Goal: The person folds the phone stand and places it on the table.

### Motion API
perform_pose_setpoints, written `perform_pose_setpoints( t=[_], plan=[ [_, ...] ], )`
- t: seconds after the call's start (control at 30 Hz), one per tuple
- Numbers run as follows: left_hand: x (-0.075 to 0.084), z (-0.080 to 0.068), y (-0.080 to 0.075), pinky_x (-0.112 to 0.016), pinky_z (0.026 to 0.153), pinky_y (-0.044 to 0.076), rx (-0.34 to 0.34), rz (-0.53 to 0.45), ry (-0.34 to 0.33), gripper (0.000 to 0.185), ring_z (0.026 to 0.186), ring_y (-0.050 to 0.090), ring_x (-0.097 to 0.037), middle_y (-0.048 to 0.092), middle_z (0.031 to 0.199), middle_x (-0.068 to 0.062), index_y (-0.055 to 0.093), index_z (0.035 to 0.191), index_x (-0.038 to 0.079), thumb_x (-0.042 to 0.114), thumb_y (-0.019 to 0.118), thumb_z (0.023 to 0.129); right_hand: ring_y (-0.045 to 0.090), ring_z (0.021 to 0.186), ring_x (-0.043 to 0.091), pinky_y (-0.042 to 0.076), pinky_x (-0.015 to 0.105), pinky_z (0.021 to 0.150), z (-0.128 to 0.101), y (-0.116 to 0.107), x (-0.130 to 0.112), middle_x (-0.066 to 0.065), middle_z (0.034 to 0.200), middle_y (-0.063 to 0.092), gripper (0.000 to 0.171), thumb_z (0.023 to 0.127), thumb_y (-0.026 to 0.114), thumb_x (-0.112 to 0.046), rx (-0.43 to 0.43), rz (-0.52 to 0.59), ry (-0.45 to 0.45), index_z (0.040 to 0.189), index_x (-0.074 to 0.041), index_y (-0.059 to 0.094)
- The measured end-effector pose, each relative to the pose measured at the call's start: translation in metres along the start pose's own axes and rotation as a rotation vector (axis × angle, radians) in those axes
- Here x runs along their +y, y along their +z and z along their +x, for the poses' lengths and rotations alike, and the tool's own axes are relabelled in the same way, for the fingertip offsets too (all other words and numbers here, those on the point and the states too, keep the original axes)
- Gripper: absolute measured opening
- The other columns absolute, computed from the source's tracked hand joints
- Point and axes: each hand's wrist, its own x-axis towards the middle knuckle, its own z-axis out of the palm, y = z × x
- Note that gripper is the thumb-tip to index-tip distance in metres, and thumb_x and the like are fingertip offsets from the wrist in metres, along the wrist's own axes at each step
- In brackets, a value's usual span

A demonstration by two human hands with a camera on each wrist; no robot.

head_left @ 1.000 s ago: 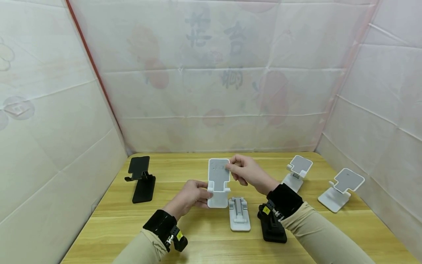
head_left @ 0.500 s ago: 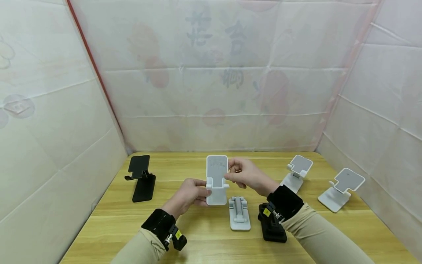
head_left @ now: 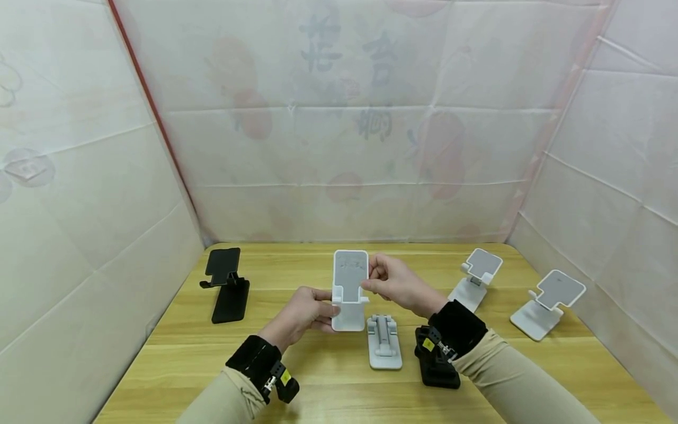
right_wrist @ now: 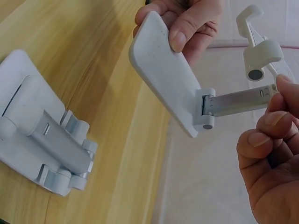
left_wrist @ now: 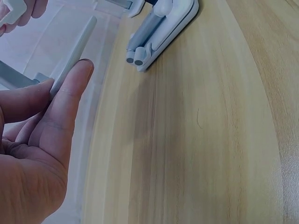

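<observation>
A white phone stand with a grey pad point(head_left: 351, 274) is held up above the table by both hands. My left hand point(head_left: 304, 312) pinches its base plate point(right_wrist: 163, 70) between thumb and fingers, at the lower left in the head view. On the other side, my right hand point(head_left: 399, 282) pinches the stand near its right edge. In the right wrist view the metal arm point(right_wrist: 238, 101) is swung out from the base, and right fingertips point(right_wrist: 282, 86) are at its far end by the cradle hooks. A folded white phone stand point(head_left: 385, 347) lies just below on the table.
A folded black phone stand point(head_left: 439, 371) lies below the right wrist. Toward the far left stands an unfolded black phone stand point(head_left: 230, 300). Two unfolded white phone stands, one farther back point(head_left: 483, 265) and one nearer the edge point(head_left: 560, 290), occupy the right side of the wooden table point(head_left: 175, 377).
The held phone stand has risen slightly. My right hand has shifted from near the top of its edge to lower down, with its fingers curled more. Both hands barely move in the last half second.
</observation>
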Motion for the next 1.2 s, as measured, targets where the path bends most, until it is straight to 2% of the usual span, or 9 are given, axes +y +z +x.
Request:
perform_pose_setpoints(
  t=[0.27,0.5,0.7,0.97,1.2],
  plan=[
    [0.001,-0.001,0.001,-0.036,0.068,0.066,-0.019,0.009,0.001,0.05,0.077,0.076,-0.029,0.075,0.099,-0.024,0.055,0.136,-0.015,0.001,0.071,0.092,0.054,0.073,0.017,0.046,0.028,0.062,0.001,0.008,0.001,0.004,0.087,0.061,0.014,0.099,0.068,-0.009,0.081,-0.222,-0.02,0.108,-0.008,0.058],
    [0.002,-0.004,0.003,-0.036,0.068,0.066,-0.025,0.021,-0.002,0.05,0.076,0.076,-0.028,0.075,0.096,-0.023,0.055,0.136,-0.015,0.001,0.072,0.091,0.055,0.072,0.013,0.046,0.028,0.06,0.0,0.011,0.006,-0.002,0.087,0.063,0.021,0.098,0.069,-0.008,0.132,-0.386,-0.144,0.115,-0.009,0.057],
    [0.003,-0.006,0.005,-0.036,0.068,0.066,-0.029,0.021,-0.007,0.05,0.076,0.076,-0.027,0.075,0.095,-0.023,0.055,0.136,-0.016,0.001,0.071,0.092,0.057,0.07,0.008,0.047,0.025,0.059,-0.001,0.013,0.009,-0.002,0.086,0.064,0.019,0.095,0.072,-0.006,0.19,-0.511,-0.243,0.103,-0.01,0.056],
    [0.001,-0.006,0.007,-0.036,0.067,0.066,-0.019,0.016,-0.008,0.05,0.074,0.075,-0.027,0.075,0.095,-0.023,0.057,0.135,-0.015,0.0,0.073,0.09,0.065,0.072,0.011,0.051,0.022,0.059,0.0,0.014,0.014,0.004,0.089,0.07,0.021,0.092,0.076,-0.006,0.257,-0.617,-0.317,0.099,-0.009,0.056],
    [0.0,-0.007,0.008,-0.036,0.066,0.066,-0.029,0.011,-0.004,0.048,0.073,0.075,-0.026,0.075,0.094,-0.023,0.058,0.133,-0.015,0.0,0.073,0.09,0.064,0.067,0.011,0.047,0.02,0.055,0.0,0.013,0.017,0.005,0.086,0.071,0.023,0.09,0.078,-0.008,0.296,-0.688,-0.368,0.095,-0.009,0.055]
  ],
)
